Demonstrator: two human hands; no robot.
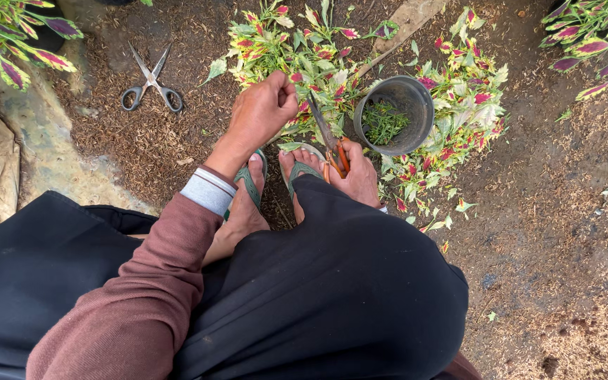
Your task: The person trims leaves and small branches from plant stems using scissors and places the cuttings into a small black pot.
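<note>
My left hand (262,112) reaches forward with fingers closed into the pile of green, yellow and red leafy cuttings (304,53); it seems to pinch a stem, though what it holds is hidden. My right hand (357,176) rests by my knee and grips orange-handled scissors (331,144) with the blades pointing up toward the pile. A grey plastic pot (395,116) holding green trimmings stands just right of the scissors. My feet in green sandals (251,183) sit between the hands.
A second pair of scissors with dark handles (151,86) lies open on the husk-covered ground at left. Potted plants with coloured leaves stand at the top left (15,42) and top right (589,35). A wooden board (406,21) lies beyond the pile.
</note>
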